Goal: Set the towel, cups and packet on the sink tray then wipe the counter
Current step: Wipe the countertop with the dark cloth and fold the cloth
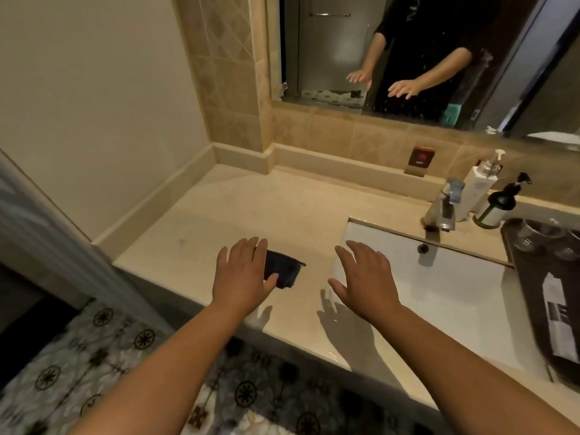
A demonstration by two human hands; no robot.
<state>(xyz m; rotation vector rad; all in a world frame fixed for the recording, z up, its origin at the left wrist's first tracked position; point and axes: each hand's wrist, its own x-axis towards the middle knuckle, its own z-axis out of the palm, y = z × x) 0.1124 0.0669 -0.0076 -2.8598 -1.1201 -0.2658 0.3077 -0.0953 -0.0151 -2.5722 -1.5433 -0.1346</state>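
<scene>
A small dark folded towel [285,273] lies on the beige counter [201,221], left of the sink. My left hand [243,276] hovers over its left part with fingers spread, holding nothing. My right hand [364,279] is open too, above the sink's left rim. At the far right a dark tray [518,262] holds glass cups [538,238] at its back and a printed packet [561,318] nearer me.
A white sink basin [445,287] with a chrome tap [444,207] sits right of centre. A white pump bottle [480,186] and a dark pump bottle [502,204] stand behind it. The mirror [408,51] reflects my arms. Patterned floor [94,356] lies below the counter edge.
</scene>
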